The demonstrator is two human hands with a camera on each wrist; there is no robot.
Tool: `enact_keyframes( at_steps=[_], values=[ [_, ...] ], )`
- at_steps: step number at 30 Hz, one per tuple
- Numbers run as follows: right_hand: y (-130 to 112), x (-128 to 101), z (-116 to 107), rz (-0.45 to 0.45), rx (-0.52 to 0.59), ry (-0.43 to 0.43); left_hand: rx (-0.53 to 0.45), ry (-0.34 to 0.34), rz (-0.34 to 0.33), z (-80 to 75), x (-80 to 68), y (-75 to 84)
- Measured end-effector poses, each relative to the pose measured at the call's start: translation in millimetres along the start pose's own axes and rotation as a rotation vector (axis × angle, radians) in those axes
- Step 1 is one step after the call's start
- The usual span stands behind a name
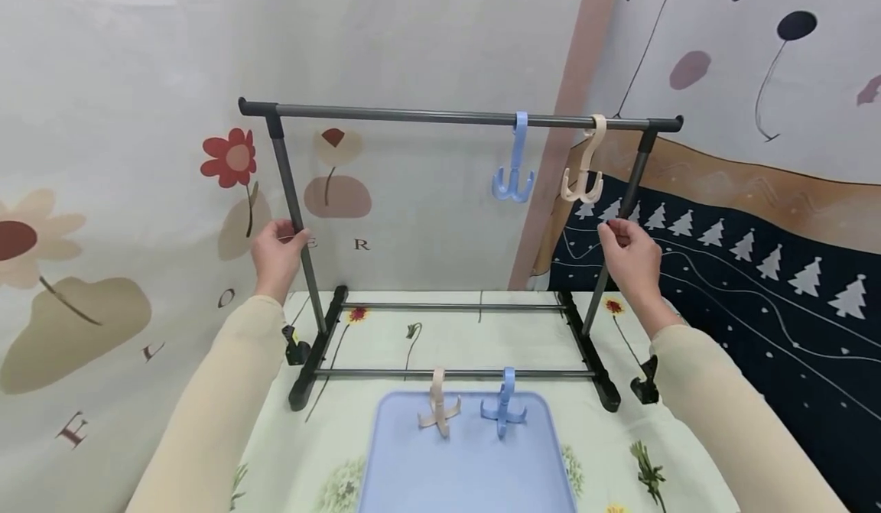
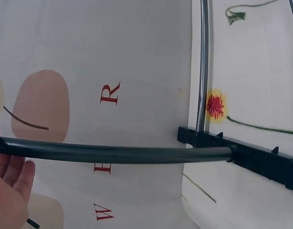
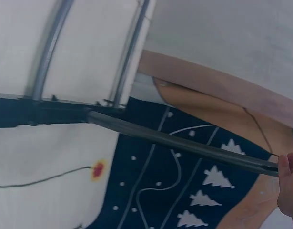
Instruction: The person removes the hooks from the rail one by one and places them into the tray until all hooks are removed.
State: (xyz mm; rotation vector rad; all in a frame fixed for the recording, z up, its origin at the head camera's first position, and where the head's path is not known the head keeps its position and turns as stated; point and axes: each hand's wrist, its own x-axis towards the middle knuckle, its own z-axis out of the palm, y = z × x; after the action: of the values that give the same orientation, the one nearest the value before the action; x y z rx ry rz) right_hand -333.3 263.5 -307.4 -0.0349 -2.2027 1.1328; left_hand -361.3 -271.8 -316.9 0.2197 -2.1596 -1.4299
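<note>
A dark metal clothes rack point(image 1: 413, 115) stands on a table. My left hand point(image 1: 278, 249) grips its left upright point(image 1: 292, 199) about halfway up; in the left wrist view that pole point(image 2: 117, 153) runs across my left hand point(image 2: 10, 186). My right hand point(image 1: 629, 253) holds the right upright point(image 1: 633, 184); the right wrist view shows my right hand point(image 3: 289, 186) at the pole point(image 3: 184, 143). A blue hook point(image 1: 514, 169) and a beige hook point(image 1: 585, 173) hang from the top bar. Another beige hook point(image 1: 438, 406) and blue hook point(image 1: 505, 406) hang on the lower front bar.
A light blue tray point(image 1: 468, 467) lies on the flowered tablecloth point(image 1: 385, 337) in front of the rack. Patterned fabric hangs behind and to the left, and a dark cloth with white trees point(image 1: 757, 284) to the right. The rack's black foot point(image 2: 251, 155) rests near the table's left edge.
</note>
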Motion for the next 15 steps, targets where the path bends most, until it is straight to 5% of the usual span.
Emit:
enact_keyframes(
  at_steps=[9,15],
  values=[
    [-28,21,-1,-0.064,0.046,0.055,0.038,-0.027,0.028,0.1,0.3,-5.6],
    [-59,41,-11,-0.032,0.053,0.103,0.038,-0.025,0.023,4.4,5.0,-3.7]
  ],
)
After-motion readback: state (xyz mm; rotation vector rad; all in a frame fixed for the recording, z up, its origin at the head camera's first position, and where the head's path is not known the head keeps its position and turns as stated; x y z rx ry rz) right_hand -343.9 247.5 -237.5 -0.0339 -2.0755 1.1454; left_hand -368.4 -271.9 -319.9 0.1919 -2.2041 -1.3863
